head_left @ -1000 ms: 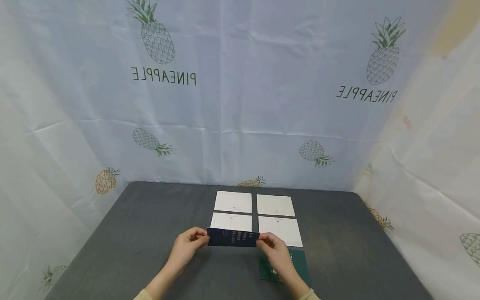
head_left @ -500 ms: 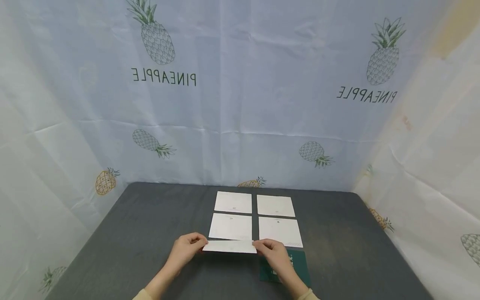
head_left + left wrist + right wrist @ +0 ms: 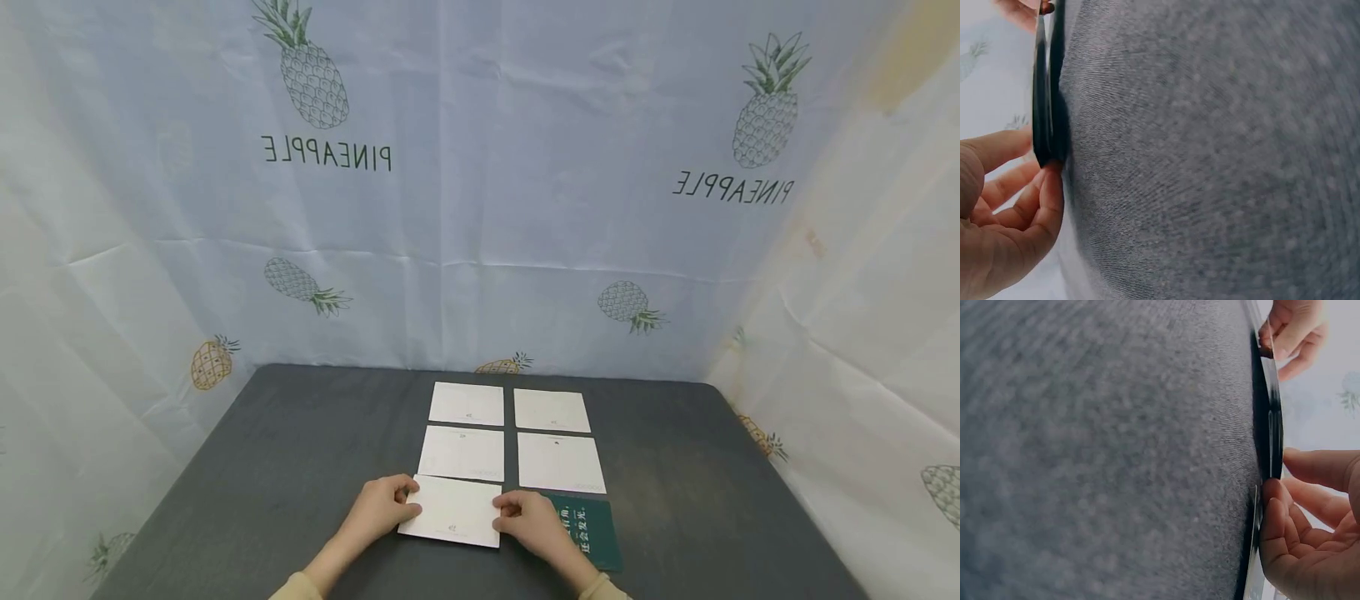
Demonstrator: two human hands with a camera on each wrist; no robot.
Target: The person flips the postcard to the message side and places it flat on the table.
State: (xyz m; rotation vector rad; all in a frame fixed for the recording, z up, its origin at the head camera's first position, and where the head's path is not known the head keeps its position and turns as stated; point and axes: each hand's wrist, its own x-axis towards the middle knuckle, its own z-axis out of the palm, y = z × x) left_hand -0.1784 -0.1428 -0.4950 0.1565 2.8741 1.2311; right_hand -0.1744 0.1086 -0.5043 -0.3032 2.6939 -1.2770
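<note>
Both hands hold a white postcard (image 3: 452, 510) by its two short sides, low over the near middle of the table. My left hand (image 3: 382, 508) pinches the left side and my right hand (image 3: 527, 518) the right. Seen edge-on in the left wrist view, the postcard (image 3: 1049, 106) has a dark underside; whether it is a single card cannot be told. Its far edge lies close to a white postcard (image 3: 461, 454) flat on the table. Partly covered by my right hand and wrist is a dark green postcard (image 3: 597, 533) with white characters.
White postcards lie in two rows beyond the hands: one at back left (image 3: 467, 403), one at back right (image 3: 552, 411), one at front right (image 3: 560, 463). The dark grey table (image 3: 315, 433) ends at a pineapple-print curtain (image 3: 480, 208).
The postcard has turned from its dark printed face toward me to its white face up, and has come down near the table. The hands shifted slightly with it, uncovering more green card.
</note>
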